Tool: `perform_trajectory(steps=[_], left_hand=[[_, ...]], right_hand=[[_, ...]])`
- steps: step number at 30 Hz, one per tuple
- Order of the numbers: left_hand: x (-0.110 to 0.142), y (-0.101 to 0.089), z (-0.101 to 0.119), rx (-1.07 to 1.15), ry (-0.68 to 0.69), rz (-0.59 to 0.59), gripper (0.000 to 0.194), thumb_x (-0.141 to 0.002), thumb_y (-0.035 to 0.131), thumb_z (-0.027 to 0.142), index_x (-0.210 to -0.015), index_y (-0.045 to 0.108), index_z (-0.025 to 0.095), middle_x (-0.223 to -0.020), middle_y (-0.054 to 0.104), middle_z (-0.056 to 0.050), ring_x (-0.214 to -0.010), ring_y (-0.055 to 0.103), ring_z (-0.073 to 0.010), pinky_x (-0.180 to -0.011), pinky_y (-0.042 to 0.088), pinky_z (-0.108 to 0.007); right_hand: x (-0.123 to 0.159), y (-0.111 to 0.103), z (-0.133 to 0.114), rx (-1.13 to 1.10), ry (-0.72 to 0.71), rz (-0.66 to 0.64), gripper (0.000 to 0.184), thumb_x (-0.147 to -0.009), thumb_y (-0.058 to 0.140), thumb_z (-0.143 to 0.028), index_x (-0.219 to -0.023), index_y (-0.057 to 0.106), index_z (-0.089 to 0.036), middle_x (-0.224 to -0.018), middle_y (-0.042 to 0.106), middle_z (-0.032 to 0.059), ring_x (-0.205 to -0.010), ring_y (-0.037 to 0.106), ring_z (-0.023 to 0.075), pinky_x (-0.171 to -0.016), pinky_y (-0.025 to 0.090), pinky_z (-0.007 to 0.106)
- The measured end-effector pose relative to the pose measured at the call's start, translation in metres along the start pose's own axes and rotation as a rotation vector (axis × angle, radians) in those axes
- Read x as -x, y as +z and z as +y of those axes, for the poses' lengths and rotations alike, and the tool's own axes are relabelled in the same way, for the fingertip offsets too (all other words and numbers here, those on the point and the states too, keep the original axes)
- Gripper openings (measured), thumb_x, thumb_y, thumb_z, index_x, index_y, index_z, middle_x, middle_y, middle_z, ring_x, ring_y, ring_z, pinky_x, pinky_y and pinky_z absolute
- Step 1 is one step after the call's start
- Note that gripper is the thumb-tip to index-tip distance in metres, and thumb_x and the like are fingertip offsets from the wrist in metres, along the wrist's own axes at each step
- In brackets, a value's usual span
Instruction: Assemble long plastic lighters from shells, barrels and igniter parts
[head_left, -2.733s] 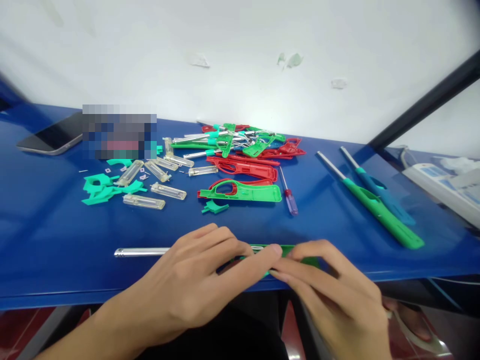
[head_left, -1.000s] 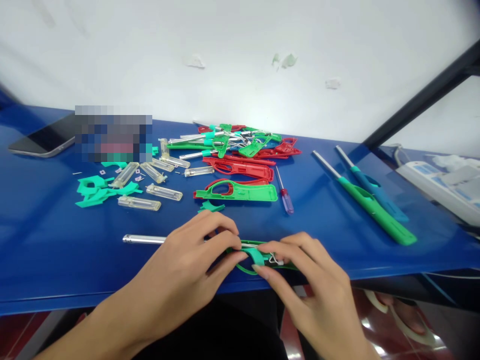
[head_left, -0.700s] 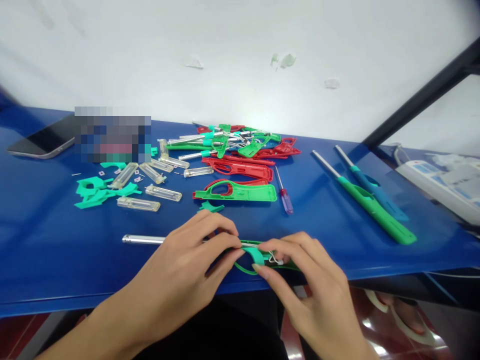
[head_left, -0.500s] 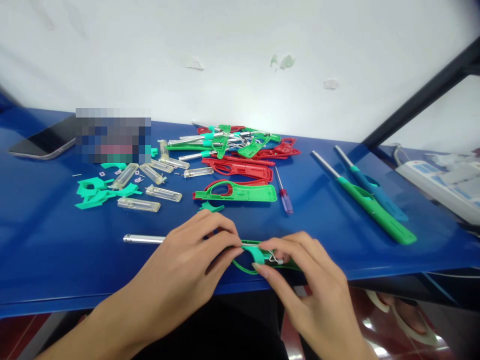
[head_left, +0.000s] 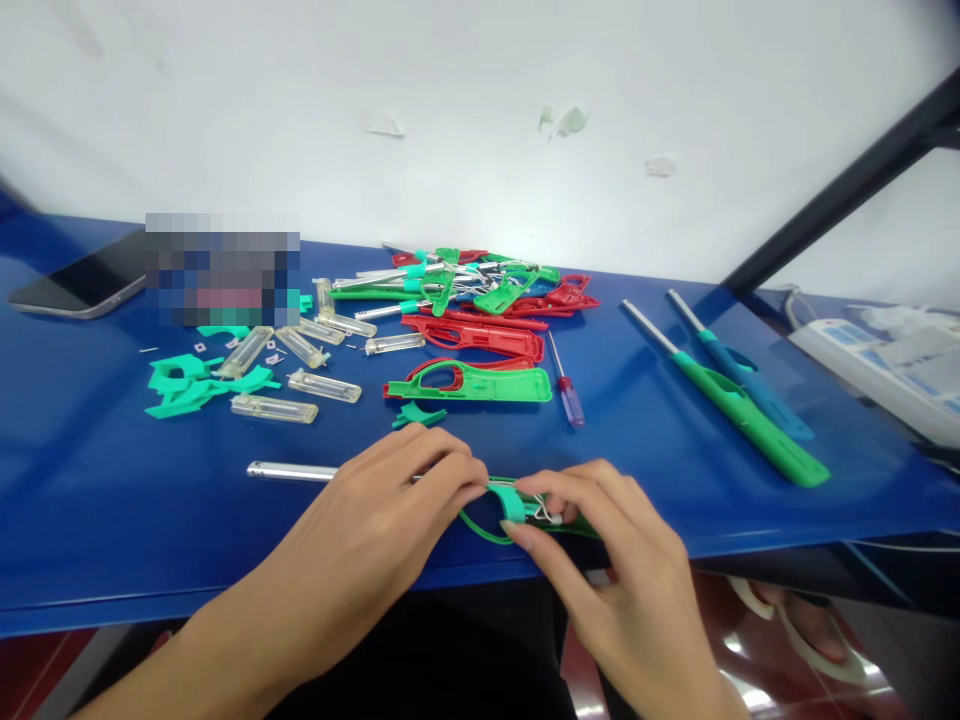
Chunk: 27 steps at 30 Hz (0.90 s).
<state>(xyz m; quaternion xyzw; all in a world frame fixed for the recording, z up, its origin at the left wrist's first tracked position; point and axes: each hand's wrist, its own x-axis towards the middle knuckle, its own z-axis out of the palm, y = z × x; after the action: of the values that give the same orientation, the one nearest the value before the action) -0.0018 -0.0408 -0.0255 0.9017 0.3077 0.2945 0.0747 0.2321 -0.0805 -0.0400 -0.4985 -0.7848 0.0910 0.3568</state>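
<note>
An opened long-reach lighter (head_left: pixel 289 471) lies across the front of the blue table, its silver tube pointing left and its green half shell under my hands. My left hand (head_left: pixel 397 510) covers the middle of it, fingers bent and pressed together at the top edge of the shell. With the thumb and fingers of my right hand (head_left: pixel 630 570), I grip the curved teal trigger (head_left: pixel 511 503) beside the finger loop. White wires (head_left: pixel 547 512) show by my right fingers. The palms hide the rest of the lighter.
Behind my hands lie a green half shell (head_left: pixel 510 385), a purple-handled screwdriver (head_left: pixel 571 402) and a heap of lighter parts (head_left: pixel 450 285). Clear fuel tanks (head_left: pixel 274 408) and teal triggers (head_left: pixel 180 385) are at left, near a phone (head_left: pixel 82 280). Two whole lighters (head_left: pixel 750 420) lie at right.
My left fingers have drawn closer together and shifted slightly right on the lighter. The right hand keeps nearly the same pinch on the trigger.
</note>
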Motion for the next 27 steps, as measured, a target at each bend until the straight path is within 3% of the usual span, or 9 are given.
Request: perform_trajectory(steps=[10,18,27], left_hand=[[0.0045,0.0081,-0.0020,0.078,-0.067,0.021,0.018,-0.111,0.050,0.008,-0.118,0.063,0.019,-0.113,0.067,-0.003,-0.100,0.063,-0.0177,-0.091,0.055,-0.033],[0.0023,0.0058,0.0026,0.029,-0.075,0.066,0.026,-0.108,0.050,0.003,-0.122,0.068,0.016,-0.117,0.070,-0.006,-0.108,0.066,-0.0184,-0.098,0.056,-0.033],[0.0035,0.0060,0.0000,-0.012,-0.051,0.088,0.031,-0.105,0.048,-0.001,-0.121,0.068,0.017,-0.115,0.069,-0.007,-0.102,0.066,-0.0178,-0.091,0.059,-0.029]], right_hand=[[0.0023,0.0016,-0.0006,0.018,0.023,-0.004,0.017,-0.103,0.073,-0.030,-0.120,0.069,-0.030,-0.100,0.071,-0.0021,-0.087,0.063,0.0174,-0.079,0.048,0.033],[0.0009,0.0016,-0.0007,0.020,0.021,0.003,0.016,-0.104,0.072,-0.029,-0.119,0.069,-0.030,-0.101,0.072,-0.0015,-0.088,0.065,0.0179,-0.078,0.048,0.033],[0.0014,0.0024,-0.0014,0.025,0.043,0.013,0.015,-0.104,0.071,-0.030,-0.119,0.070,-0.030,-0.101,0.072,-0.0013,-0.088,0.065,0.0180,-0.079,0.049,0.033]])
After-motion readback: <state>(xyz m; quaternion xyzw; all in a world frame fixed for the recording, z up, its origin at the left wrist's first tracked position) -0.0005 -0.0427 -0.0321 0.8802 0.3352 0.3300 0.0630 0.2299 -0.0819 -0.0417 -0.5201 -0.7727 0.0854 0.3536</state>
